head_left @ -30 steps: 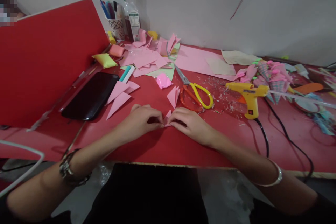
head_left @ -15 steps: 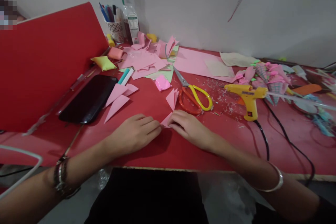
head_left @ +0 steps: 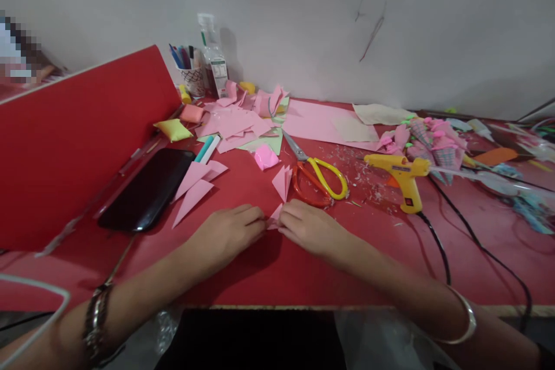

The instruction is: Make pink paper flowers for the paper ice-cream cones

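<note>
Between my two hands, near the table's front, a small folded piece of pink paper (head_left: 274, 218) lies on the red surface. My left hand (head_left: 234, 230) has its fingers curled and pressed together at the paper's left edge. My right hand (head_left: 310, 226) is closed over the paper's right side, hiding part of it. Just beyond stands a folded pink paper piece (head_left: 282, 183). To its right lie scissors (head_left: 314, 165) with one yellow and one red handle. Several folded pink triangles (head_left: 195, 189) rest to the left of my hands.
A dark phone (head_left: 147, 189) lies left, beside a raised red panel (head_left: 87, 150). Pink paper sheets (head_left: 234, 121), a pen cup (head_left: 191, 81) and a bottle (head_left: 215, 66) are at the back. A yellow glue gun (head_left: 405, 176) with a cord and pink paper cones (head_left: 444, 147) sit right.
The whole view has tilted up, so the table appears lower. Both hands stay at the small pink paper, and the right fingers now lie closer together over it.
</note>
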`<state>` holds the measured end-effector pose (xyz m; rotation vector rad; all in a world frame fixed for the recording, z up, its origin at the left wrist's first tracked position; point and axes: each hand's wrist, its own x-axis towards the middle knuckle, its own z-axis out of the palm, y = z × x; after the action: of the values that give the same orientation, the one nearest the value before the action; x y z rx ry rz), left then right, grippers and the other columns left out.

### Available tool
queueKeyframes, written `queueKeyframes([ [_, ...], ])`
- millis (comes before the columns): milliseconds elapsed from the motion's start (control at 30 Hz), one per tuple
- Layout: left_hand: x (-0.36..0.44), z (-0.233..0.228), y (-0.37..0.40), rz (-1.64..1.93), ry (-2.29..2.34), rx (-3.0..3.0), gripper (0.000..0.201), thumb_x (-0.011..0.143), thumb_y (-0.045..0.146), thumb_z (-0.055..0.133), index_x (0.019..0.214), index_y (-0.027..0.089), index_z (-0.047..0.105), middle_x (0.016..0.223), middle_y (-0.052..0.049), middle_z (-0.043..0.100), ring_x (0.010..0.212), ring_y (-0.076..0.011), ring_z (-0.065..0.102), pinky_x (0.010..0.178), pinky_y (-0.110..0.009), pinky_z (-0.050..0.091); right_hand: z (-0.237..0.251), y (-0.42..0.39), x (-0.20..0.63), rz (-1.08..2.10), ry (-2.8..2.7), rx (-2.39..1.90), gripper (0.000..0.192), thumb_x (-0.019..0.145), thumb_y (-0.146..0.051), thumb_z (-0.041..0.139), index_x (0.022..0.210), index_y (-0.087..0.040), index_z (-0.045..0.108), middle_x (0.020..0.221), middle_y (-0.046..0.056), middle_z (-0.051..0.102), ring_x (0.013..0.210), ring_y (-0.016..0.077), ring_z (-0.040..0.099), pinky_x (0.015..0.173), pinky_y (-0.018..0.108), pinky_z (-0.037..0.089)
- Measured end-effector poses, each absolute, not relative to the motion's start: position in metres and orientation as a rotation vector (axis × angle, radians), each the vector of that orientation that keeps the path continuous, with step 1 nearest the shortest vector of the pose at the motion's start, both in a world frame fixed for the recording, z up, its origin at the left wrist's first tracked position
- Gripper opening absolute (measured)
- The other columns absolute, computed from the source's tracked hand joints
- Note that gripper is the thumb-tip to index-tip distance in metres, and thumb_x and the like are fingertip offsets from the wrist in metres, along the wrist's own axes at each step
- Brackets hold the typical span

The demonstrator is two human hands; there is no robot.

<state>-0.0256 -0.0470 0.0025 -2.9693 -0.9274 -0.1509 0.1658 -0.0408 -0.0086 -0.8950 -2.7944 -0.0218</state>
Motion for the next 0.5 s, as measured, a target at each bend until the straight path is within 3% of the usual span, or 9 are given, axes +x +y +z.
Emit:
queueKeyframes([
  [100, -0.021, 0.004, -0.049, -0.083, -0.883, -2.919, 0.021, 0.079, 0.003, 0.039, 0.084, 0.012, 0.058, 0.077, -0.006, 0.060, 0.068, -0.0165, 0.056, 0.055, -0.026, 0.044, -0.012, -0.040, 0.164, -0.193, -2.841, -0.860, 0.017, 0.083, -0.012, 0.041, 0.076, -0.010, 0.057, 0.072, 0.007, 0.057, 0.066, 0.0166, 0.049, 0.058, 0.028, 0.041],
  [267, -0.010, 0.004, -0.054, -0.050, -0.841, -2.794, 0.024, 0.077, 0.000, 0.032, 0.075, 0.011, 0.053, 0.063, -0.006, 0.054, 0.058, -0.0182, 0.051, 0.049, -0.027, 0.038, -0.014, -0.039, 0.164, -0.223, -2.840, -0.860, 0.019, 0.083, -0.010, 0.039, 0.076, -0.010, 0.056, 0.073, 0.007, 0.057, 0.067, 0.0168, 0.049, 0.060, 0.028, 0.041],
  [500, -0.013, -0.002, -0.050, -0.291, -0.798, -2.778, 0.035, 0.077, -0.005, 0.024, 0.075, 0.011, 0.055, 0.065, -0.007, 0.057, 0.056, -0.0164, 0.050, 0.052, -0.028, 0.037, -0.006, -0.040, 0.170, -0.385, -2.852, -0.801, 0.024, 0.085, -0.009, 0.032, 0.079, -0.012, 0.054, 0.072, 0.007, 0.057, 0.067, 0.0166, 0.049, 0.055, 0.027, 0.037],
])
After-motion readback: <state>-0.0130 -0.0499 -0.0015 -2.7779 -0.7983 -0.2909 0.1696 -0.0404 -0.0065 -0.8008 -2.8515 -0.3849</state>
